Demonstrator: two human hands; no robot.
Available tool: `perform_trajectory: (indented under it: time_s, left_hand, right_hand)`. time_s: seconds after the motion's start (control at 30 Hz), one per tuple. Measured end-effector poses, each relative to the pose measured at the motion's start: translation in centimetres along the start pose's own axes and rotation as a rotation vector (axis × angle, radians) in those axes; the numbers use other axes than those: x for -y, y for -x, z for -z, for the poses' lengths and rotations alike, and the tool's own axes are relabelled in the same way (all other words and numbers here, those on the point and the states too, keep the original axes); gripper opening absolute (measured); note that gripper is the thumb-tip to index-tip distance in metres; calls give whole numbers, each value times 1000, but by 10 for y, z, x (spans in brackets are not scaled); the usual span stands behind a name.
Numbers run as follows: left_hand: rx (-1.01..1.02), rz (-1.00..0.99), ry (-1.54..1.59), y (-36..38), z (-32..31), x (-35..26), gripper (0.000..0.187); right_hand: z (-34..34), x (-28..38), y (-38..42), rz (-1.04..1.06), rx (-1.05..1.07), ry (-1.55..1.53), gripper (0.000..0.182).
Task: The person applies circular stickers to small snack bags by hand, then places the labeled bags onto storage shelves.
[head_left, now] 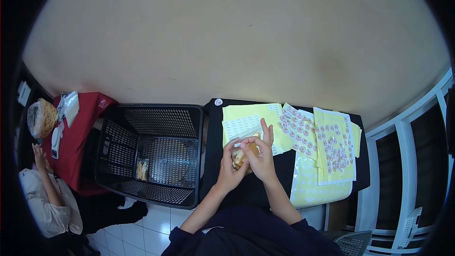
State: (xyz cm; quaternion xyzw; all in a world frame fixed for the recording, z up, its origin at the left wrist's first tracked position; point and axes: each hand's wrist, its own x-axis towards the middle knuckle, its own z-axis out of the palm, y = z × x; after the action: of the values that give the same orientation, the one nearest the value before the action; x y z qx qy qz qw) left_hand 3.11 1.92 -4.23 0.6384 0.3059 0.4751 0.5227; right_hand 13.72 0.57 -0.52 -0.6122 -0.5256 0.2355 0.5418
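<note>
A small clear bag of yellowish snack pieces (240, 157) is held between my two hands in front of my body. My left hand (229, 169) is wrapped around the bag's left side. My right hand (261, 161) grips it from the right, thumb pressed near its top and some fingers extended. At the right thumb tip sits a small white label (238, 145), lying against the bag. Just beyond my hands are yellow sheets with rows of small white labels (244, 125), spread on the black-covered table (213, 161).
Sheets of round stickers (299, 130) overlap to the right, with more sticker sheets (334, 149) beside them. Left of the table stands a black plastic basket (149, 194) with one snack bag (142, 169) inside. Farther left, a person (50, 204) is by a red-covered table (87, 128).
</note>
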Motion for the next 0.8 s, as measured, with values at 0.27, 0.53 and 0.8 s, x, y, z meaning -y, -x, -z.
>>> perform_trajectory:
  time_s: [0.27, 0.53, 0.8]
  left_hand:
    - [1, -45, -95, 3, 1, -8, 57]
    - [9, -116, 3, 7, -4, -15, 50]
    - [-27, 65, 317, 16, -17, -25, 14]
  right_hand:
    - [0, 3, 2, 62, 21, 86, 10]
    - [4, 8, 7, 109, -74, 102, 14]
    - [25, 10, 35, 135, -290, -42, 24]
